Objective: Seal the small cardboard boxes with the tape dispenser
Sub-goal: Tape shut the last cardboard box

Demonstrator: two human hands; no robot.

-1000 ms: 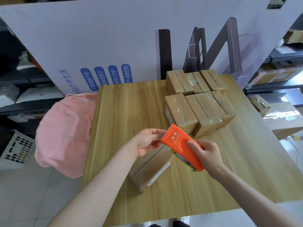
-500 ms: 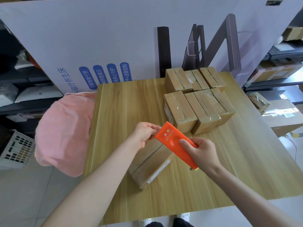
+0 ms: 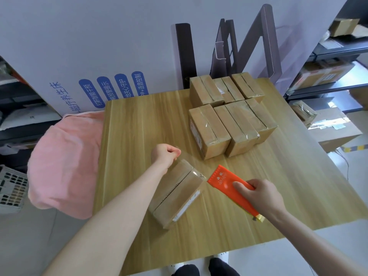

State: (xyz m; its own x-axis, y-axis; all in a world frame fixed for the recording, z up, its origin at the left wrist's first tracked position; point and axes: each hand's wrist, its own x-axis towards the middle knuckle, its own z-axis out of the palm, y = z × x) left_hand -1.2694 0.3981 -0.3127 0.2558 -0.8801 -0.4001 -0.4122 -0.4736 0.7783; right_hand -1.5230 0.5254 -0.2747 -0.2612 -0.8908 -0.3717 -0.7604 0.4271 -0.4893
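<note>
Right hand (image 3: 262, 198) gripped orange tape dispenser (image 3: 229, 184) just right of open box (image 3: 177, 194) at wooden table (image 3: 139, 136) front. Left hand (image 3: 164, 154) — fingers curled, pinching clear tape end past box's far edge. Sealed boxes (image 3: 229, 118) clustered at rear right — well apart.

Pink cushion (image 3: 63, 162) hugging the wooden table's (image 3: 139, 132) left edge, white printed board (image 3: 99, 46) behind, grey crate (image 3: 12, 188) far left

Open: bare table (image 3: 139, 136) left of taped boxes (image 3: 229, 120)
Blocked: far right corner, by those boxes
</note>
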